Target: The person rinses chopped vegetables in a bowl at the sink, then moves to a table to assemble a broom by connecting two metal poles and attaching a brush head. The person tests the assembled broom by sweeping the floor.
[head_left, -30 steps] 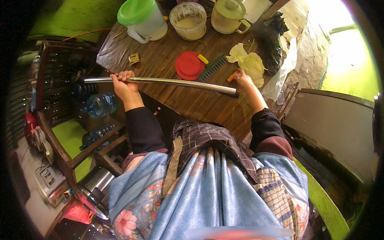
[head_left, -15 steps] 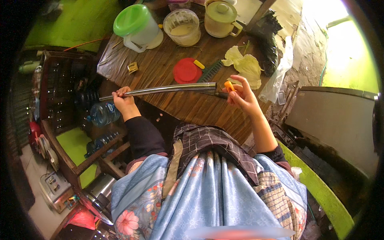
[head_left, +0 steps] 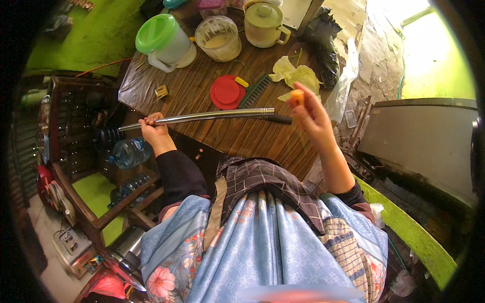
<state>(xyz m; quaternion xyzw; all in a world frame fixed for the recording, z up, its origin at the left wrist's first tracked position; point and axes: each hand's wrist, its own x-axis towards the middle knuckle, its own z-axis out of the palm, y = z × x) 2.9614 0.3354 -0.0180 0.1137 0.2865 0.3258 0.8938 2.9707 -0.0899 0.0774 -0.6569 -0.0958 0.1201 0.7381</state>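
Observation:
My left hand [head_left: 155, 133] is wrapped round a long silver metal tube [head_left: 217, 114] near its thin left end. The tube lies level above the table's near edge. A dark rod [head_left: 279, 119] shows beside its right end. My right hand [head_left: 316, 116], raised to the right of the tube, pinches a small orange piece [head_left: 298, 96] whose exact kind I cannot make out. Pale leaves [head_left: 298, 74] lie just beyond that hand. A red round lid [head_left: 227, 91], a small yellow piece [head_left: 241, 81] and a dark green comb-like strip [head_left: 256, 91] lie beyond the tube.
Along the far side of the wooden table [head_left: 187, 98] stand a green-lidded pitcher [head_left: 177, 45], a tub of pale batter [head_left: 218, 41] and a lidded jug [head_left: 263, 25]. A black plastic bag [head_left: 323, 45] lies right. Water bottles [head_left: 130, 153] are at left below.
My right hand has moved up and to the right, away from the tube's end, with the orange piece. The left hand keeps its grip on the tube. The view has shifted slightly.

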